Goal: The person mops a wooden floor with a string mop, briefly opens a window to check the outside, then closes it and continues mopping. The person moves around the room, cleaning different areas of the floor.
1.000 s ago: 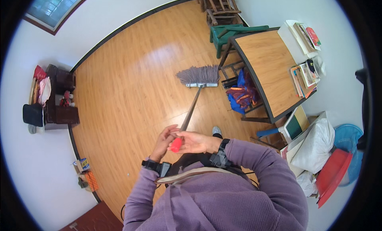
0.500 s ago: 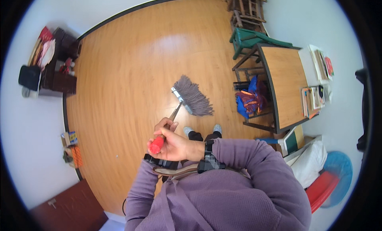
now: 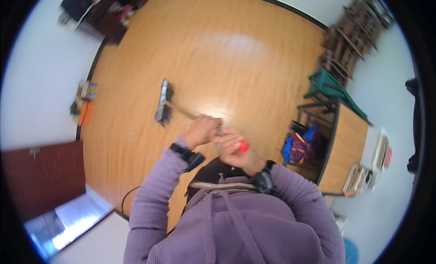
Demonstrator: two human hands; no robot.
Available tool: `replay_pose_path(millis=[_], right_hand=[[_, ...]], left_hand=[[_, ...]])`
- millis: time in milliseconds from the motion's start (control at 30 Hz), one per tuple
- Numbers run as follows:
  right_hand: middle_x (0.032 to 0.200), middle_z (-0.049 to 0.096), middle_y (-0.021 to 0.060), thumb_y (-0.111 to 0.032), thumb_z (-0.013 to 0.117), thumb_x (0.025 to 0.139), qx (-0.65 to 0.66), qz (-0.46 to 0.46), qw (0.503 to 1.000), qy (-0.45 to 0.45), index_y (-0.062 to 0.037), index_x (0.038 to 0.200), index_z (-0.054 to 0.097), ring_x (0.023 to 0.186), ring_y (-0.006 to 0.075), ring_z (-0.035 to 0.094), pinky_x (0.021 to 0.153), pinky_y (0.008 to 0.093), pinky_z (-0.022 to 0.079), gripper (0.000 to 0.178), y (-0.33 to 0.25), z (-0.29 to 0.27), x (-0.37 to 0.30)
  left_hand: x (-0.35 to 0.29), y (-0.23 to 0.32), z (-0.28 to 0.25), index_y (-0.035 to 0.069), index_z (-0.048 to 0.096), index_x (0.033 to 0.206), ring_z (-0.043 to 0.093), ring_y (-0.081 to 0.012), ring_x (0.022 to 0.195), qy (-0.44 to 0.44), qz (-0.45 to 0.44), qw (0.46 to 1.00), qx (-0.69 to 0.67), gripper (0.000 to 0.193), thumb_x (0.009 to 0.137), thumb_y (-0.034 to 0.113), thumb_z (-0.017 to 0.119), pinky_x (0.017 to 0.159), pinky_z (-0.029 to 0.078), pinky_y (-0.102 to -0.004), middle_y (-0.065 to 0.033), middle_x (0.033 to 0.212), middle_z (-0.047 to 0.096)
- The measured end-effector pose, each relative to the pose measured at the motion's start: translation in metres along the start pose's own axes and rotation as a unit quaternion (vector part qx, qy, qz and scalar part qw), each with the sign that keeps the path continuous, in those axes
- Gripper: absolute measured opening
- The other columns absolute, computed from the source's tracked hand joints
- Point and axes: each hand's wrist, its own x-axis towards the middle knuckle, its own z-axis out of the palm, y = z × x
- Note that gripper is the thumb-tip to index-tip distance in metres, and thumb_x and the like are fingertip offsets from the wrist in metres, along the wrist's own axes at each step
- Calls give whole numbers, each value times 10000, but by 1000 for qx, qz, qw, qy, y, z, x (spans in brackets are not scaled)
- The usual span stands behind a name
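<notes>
A mop lies with its metal clamp and dark strands on the wooden floor, ahead and to my left. Its stick slants back from the clamp toward my waist and ends in a red grip. My left hand is wrapped round the stick a little below that grip. Close beside it, my right hand is closed round the top end, with the red tip sticking out past the fingers. Most of the strands are hidden under or behind the clamp, and the picture is slightly blurred.
On the right stand a wooden-topped table, a green chair and stacked wooden stools. A blue and maroon bundle sits under the table. At left are a dark cabinet, small boxes and a brown door.
The mop head has swung left, its strands no longer spread out to the right. Both hands have moved right, and the left now shows clearly on the stick. My view has turned left.
</notes>
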Motion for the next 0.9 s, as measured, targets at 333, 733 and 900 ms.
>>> replay_pose_path(millis=[333,733,900], right_hand=[[638,559,-10,-190,460,944,-105,-66,991,52,-4,1046,468,557,97,588,566,262,504,213,-9,63,-44],[716,545,7,-391,484,984,-363,-109,905,192,-39,1047,490,613,128,585,566,267,486,357,-38,145,-161],[892,686,132,-511,435,984,-625,-51,765,146,1,1102,563,815,274,703,736,383,582,541,-93,162,-209]], left_hand=[[63,26,52,115,613,884,600,-252,835,206,25,962,-176,216,683,181,659,850,398,-365,-39,799,623],[180,115,63,26,622,901,591,-315,867,142,126,916,-354,327,586,73,698,815,450,-388,-128,879,621],[226,139,-12,4,616,867,575,-228,784,208,23,906,-367,103,788,-8,681,852,463,-357,-92,799,606]])
